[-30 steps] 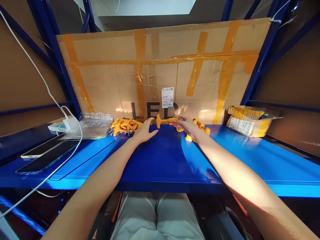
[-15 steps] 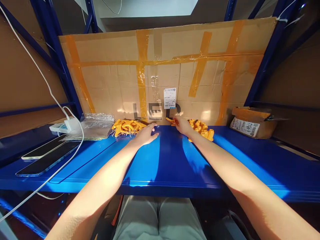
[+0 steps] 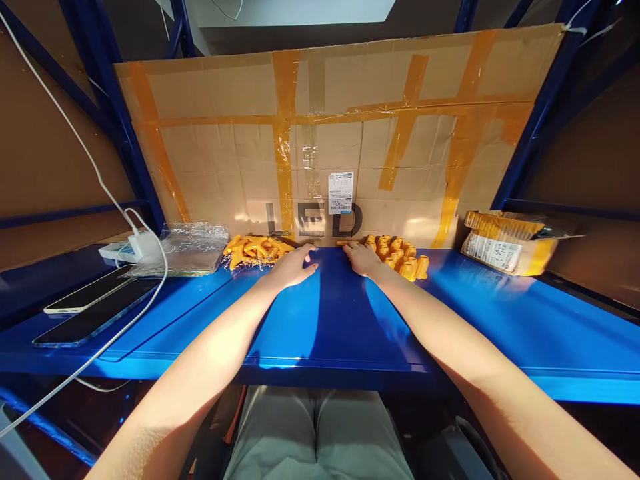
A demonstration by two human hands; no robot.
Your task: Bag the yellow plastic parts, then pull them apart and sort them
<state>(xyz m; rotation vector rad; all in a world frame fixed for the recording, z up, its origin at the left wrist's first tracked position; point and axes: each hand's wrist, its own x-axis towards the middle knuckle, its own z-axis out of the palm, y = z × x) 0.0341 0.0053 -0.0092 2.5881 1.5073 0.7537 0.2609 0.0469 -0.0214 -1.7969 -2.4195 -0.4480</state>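
My left hand (image 3: 295, 265) rests on the blue shelf, thumb apart from the stretched fingers, with nothing in it. Just left of it is a heap of curved orange plastic pieces (image 3: 255, 250) on crinkled clear wrap. My right hand (image 3: 364, 259) is low at the back of the shelf, its fingers bent around an orange plastic piece (image 3: 342, 243). One end of that piece sticks out to the left; the fingers hide most of it. Right beside this hand stand several orange cup-shaped pieces (image 3: 409, 269), grouped close together.
A taped cardboard sheet (image 3: 225, 167) closes off the back. At left lie two phones (image 3: 95, 313), a white charger with its cable (image 3: 145, 247) and a bubble-wrap pouch (image 3: 193, 250). An open cardboard box (image 3: 537, 257) sits at right. Blue posts (image 3: 525, 147) frame the shelf (image 3: 345, 320).
My right hand has moved down, and the orange piece has gone from tilted to nearly level at the shelf's back. The left hand has stayed put. The view has shifted slightly.
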